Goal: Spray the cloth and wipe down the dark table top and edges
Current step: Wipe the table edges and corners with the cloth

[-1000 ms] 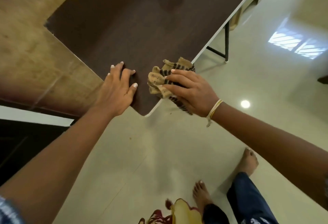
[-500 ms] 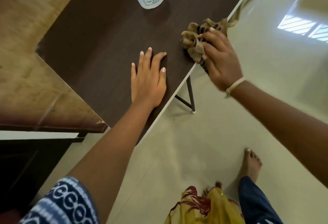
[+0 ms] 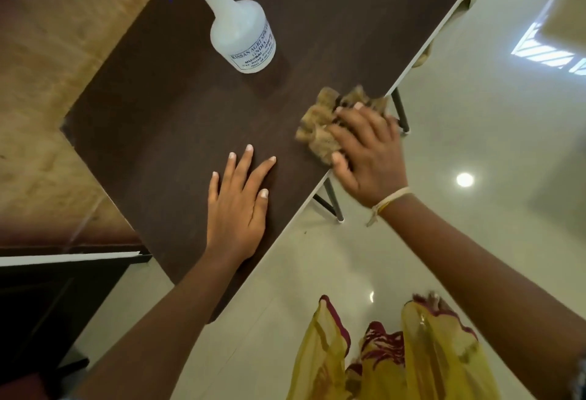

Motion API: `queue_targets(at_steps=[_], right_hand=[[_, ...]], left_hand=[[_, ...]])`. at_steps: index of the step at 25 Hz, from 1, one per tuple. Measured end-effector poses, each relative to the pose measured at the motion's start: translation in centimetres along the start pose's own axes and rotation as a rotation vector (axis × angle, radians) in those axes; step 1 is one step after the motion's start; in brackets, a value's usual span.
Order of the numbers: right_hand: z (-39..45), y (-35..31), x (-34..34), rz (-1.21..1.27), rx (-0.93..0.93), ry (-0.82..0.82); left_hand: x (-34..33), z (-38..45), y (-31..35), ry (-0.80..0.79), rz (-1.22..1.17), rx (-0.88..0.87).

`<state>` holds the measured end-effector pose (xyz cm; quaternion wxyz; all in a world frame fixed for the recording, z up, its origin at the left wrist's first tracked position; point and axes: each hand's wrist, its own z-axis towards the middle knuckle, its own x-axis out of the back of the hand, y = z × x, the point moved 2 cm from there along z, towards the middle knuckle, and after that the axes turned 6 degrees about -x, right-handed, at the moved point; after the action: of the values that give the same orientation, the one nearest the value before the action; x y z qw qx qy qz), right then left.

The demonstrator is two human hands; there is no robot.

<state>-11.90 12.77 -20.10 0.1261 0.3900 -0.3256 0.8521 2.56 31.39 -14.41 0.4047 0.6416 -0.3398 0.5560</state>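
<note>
The wiping stage is judged to be under way; the spraying is taken as done, since the spray bottle (image 3: 242,36) is stood apart on the dark counter (image 3: 152,120), untouched by either of the hands, and the cloth (image 3: 326,128) is already pressed to the surface. The cloth is bunched at the counter's long white-trimmed edge (image 3: 421,47), partly on the top and partly over the lip; it is held under the right hand (image 3: 367,155), whose fingers are curled over it while the thumb is tucked at the edge. The right hand and cloth are blurred, so a stroke along the edge is presumed. The left hand (image 3: 237,206) is laid flat on the counter, fingers straight and slightly spread, nothing held; it is judged to be used as a brace. How much of the top has been wiped cannot be told, as no wet streak is clearly seen; the stretch around the bottle and the far end of the edge are judged to be left, and the bottle would have to be shifted for its footprint to be reached.

Counted: one cloth; one spray bottle, white with a blue trigger; one dark counter; two hands; two dark metal legs (image 3: 400,114) seen beneath the edge; one pale thread band (image 3: 388,203) on the right wrist.
</note>
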Motion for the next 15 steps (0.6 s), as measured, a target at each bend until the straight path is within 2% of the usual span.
queue_targets(at_steps=[4, 7, 11, 13, 15], right_hand=[[6.4, 8.1, 1.3, -0.066, -0.181, 0.059], [6.9, 7.7, 1.0, 0.035, -0.244, 0.101], [2.2, 2.3, 0.3, 0.210, -0.098, 0.058], [0.0, 0.6, 0.5, 0.165, 0.025, -0.015], [0.5, 1.7, 0.6, 0.107, 0.078, -0.037]], left_hand=[[0.0, 0.4, 0.1, -0.015, 0.035, 0.007], [0.1, 0.3, 0.2, -0.012, 0.041, -0.005], [0.5, 2.6, 2.0, -0.012, 0.020, -0.093], [0.4, 6.0, 4.1, 0.016, 0.023, -0.112], [0.0, 10.1, 6.4, 0.033, -0.003, -0.104]])
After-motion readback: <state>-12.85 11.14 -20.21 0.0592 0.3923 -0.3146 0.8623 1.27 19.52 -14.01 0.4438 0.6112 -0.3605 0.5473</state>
